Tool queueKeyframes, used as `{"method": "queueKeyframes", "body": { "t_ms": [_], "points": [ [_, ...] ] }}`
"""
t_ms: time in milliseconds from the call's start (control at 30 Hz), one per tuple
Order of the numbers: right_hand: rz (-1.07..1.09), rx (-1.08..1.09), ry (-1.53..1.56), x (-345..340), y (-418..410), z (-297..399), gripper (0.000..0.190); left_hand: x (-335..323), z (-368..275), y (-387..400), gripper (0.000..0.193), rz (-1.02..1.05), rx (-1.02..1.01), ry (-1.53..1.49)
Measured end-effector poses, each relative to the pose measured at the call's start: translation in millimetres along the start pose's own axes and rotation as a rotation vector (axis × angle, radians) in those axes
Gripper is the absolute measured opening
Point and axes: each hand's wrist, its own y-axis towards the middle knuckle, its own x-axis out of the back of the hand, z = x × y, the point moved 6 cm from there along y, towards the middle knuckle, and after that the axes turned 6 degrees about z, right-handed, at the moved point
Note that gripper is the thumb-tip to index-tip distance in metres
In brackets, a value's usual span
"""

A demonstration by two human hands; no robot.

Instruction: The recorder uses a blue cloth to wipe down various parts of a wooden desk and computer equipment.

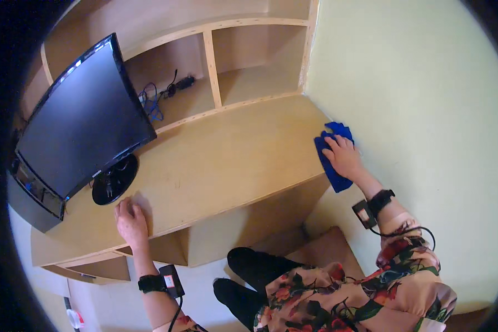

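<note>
A blue cloth (336, 176) lies under my right hand (345, 157) at the right end of the wooden desk (232, 153), close against the wall. My fingers are bent over its upper part, and its lower end hangs past the desk's front edge. Toward the left, my left hand (132, 224) rests on the desktop with nothing in it, fingers bent and thumb apart. Just beyond that hand stands the round glossy black base (115, 180) of a Samsung monitor (85, 114), whose screen is dark.
Behind the desk rise wooden shelf compartments (261, 62); one holds blue and black cables (153, 106) and a black adapter (185, 82). A black device (35, 201) stands left of the monitor. An open drawer (95, 269) is below. The pale wall (411, 95) bounds the right.
</note>
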Motion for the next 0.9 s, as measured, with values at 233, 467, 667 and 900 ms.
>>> {"method": "queueKeyframes", "body": {
  "t_ms": [233, 467, 667, 900],
  "points": [
    [0.080, -0.064, -0.058, -1, 32, -5, 0.047, 0, 4, 1, 0.022, 0.045, 0.041, 0.029],
    [0.129, -0.085, -0.057, -36, 145, -4, 0.052, 1, 1, 1, 0.020, 0.046, 0.039, 0.029],
    [0.132, -0.237, -0.004, -53, 205, 36, 0.055, 4, -4, 0, 0.023, 0.069, 0.047, 0.061],
    [0.412, 0.351, 0.086, -38, 169, 204, 0.050, 3, 8, -4, 0.024, 0.077, 0.055, 0.078]
  ]
}}
